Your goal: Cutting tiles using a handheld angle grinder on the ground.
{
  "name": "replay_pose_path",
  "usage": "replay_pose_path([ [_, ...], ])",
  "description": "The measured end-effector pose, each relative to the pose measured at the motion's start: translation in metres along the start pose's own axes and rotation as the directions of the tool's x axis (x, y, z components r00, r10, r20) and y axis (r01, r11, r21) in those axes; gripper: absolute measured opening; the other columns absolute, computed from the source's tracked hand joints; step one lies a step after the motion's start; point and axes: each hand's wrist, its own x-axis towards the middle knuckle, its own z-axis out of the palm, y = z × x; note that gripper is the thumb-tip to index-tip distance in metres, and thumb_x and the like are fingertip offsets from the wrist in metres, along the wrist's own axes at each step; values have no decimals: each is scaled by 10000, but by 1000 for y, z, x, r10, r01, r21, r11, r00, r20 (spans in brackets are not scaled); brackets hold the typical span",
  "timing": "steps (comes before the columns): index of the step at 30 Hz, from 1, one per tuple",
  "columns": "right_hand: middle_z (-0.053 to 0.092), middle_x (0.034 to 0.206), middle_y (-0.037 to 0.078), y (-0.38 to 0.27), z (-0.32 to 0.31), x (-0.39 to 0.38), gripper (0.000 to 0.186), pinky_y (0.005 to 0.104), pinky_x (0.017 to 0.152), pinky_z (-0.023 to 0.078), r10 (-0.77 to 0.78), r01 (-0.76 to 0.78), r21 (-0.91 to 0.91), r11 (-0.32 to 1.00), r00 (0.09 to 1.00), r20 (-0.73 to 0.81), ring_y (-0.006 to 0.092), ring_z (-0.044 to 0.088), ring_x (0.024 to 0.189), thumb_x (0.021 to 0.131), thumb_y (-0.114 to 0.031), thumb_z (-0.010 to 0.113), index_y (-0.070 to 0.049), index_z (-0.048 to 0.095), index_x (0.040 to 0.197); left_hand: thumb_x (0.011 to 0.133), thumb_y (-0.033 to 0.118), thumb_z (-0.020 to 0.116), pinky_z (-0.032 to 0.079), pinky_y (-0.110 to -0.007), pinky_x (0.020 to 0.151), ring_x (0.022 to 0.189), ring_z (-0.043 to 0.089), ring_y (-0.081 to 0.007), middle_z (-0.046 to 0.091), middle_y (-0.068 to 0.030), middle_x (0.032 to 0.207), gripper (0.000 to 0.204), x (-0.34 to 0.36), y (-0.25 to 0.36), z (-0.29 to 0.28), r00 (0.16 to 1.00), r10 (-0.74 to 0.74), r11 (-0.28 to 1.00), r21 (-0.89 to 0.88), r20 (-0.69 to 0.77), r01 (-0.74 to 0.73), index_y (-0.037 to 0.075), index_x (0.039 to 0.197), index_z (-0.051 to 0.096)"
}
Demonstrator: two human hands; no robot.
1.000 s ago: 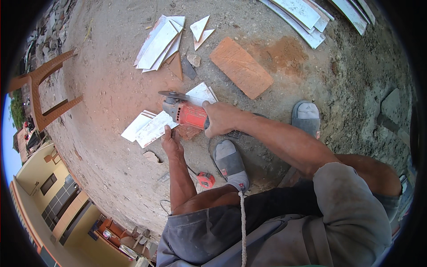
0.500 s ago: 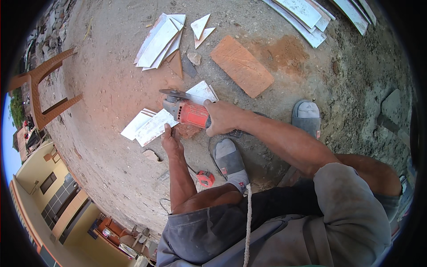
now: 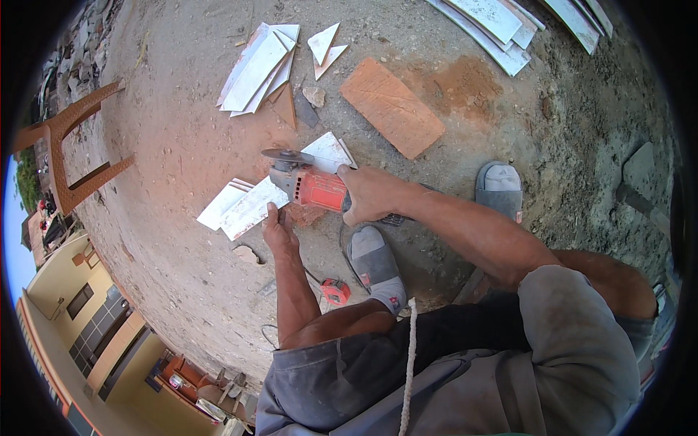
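My right hand (image 3: 366, 192) is wrapped round the rear body of a red angle grinder (image 3: 320, 190). The grinder's thin disc (image 3: 288, 155) sits at its front left, just above the tile pieces. My left hand (image 3: 279, 229) pinches the near edge of a white tile piece (image 3: 256, 208) with thumb and fingers. That piece lies partly over other white tile strips (image 3: 218, 206). Beyond the grinder, another white tile piece (image 3: 327, 149) rests on the ground. Reddish dust covers the soil around the cutting spot.
Stacked white tile cuttings (image 3: 258, 71) and an orange-brown slab (image 3: 392, 107) lie farther off. More tile strips (image 3: 486, 25) are at the far right. A red tape measure (image 3: 335, 291) lies near my sandalled foot (image 3: 376, 261). A brown plastic chair (image 3: 62, 145) stands on the left.
The grinder and my right hand have shifted slightly right, away from the held tile. My left hand keeps its grip on the tile piece in nearly the same place.
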Motion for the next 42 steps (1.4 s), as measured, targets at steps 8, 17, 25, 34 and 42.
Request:
replay_pose_path([
  [8,633,995,339,4,6,13,740,458,829,519,4,-4,10,1000,1000,-9,450,636,959,643,-283,743,135,458,1183,931,252,671,482,-292,788,905,600,-152,639,-40,1019,305,-1,-2,3,999,-6,1000,0,-48,6,30,1113,567],
  [17,634,987,338,3,2,4,751,462,834,518,-16,16,-7,1000,1000,-23,454,637,952,629,-298,747,127,465,1180,931,250,671,481,-287,800,953,614,-153,650,-54,1067,326,3,-5,-2,1000,-6,1000,-13,-18,5,25,1142,565],
  [25,633,1063,323,1,-3,-6,774,439,870,517,43,-43,8,999,997,71,424,636,1008,638,-307,759,121,463,1211,933,258,667,483,-279,787,926,613,-145,654,-43,1040,289,2,-2,-2,1000,1,1000,2,-17,-1,42,1109,589],
  [34,637,988,329,6,6,5,728,463,822,522,13,-13,34,999,1000,-13,455,638,940,633,-282,751,116,471,1175,932,256,669,489,-274,769,906,615,-144,655,-45,1010,282,1,-2,0,1000,-10,1000,6,-26,10,33,1083,586],
  [42,638,1053,316,1,-2,-4,756,441,872,514,53,-54,16,998,997,51,421,636,1012,638,-289,761,115,470,1207,926,262,677,481,-261,736,871,611,-122,654,-30,992,271,0,-1,1,1000,1,1000,4,-17,-1,46,1065,590],
])
